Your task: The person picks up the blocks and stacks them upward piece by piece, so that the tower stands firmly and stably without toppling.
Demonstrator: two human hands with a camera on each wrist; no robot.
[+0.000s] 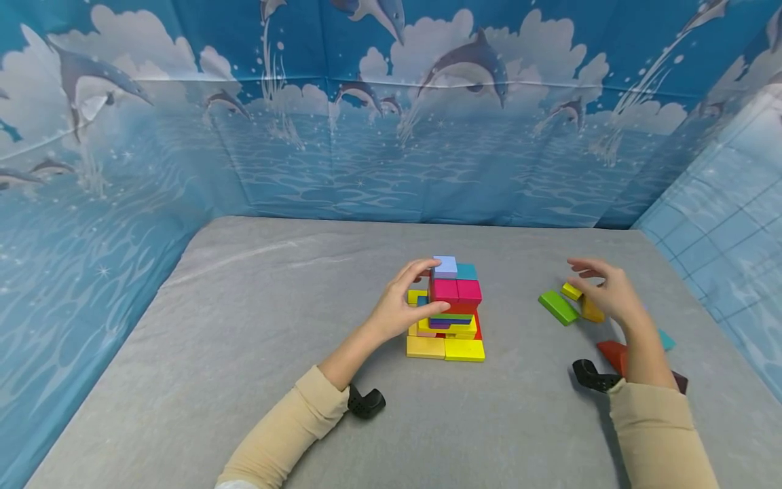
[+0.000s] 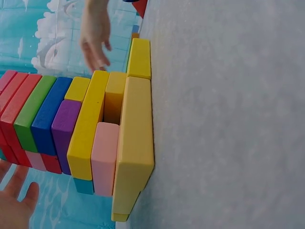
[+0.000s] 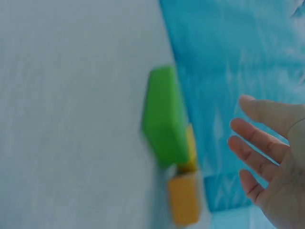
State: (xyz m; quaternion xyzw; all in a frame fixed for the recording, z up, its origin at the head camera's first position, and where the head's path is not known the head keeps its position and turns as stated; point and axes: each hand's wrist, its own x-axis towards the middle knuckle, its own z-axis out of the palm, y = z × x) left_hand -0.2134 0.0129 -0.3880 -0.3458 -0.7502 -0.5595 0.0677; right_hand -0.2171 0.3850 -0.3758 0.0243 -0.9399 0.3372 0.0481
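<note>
A tower of coloured wooden blocks (image 1: 455, 292) stands mid-table, with yellow blocks (image 1: 464, 350) at its base and a pale blue block (image 1: 444, 267) on top. My left hand (image 1: 403, 305) is at the tower's left side, thumb and fingers spread apart near the upper layers. In the left wrist view, its fingers (image 2: 16, 181) lie right beside the red blocks (image 2: 19, 105). Over the loose blocks at the right hovers my right hand (image 1: 605, 292), fingers relaxed and holding nothing. A green block (image 1: 559, 308) and a small yellow block (image 1: 571, 291) lie below it.
An orange-yellow block (image 1: 592, 310) sits by the green one. Nearer me, a red block (image 1: 613, 354), a teal block (image 1: 666, 340) and a dark block (image 1: 680, 382) are partly hidden by my right forearm. Dolphin-print curtains (image 1: 391, 149) surround the grey table (image 1: 293, 292).
</note>
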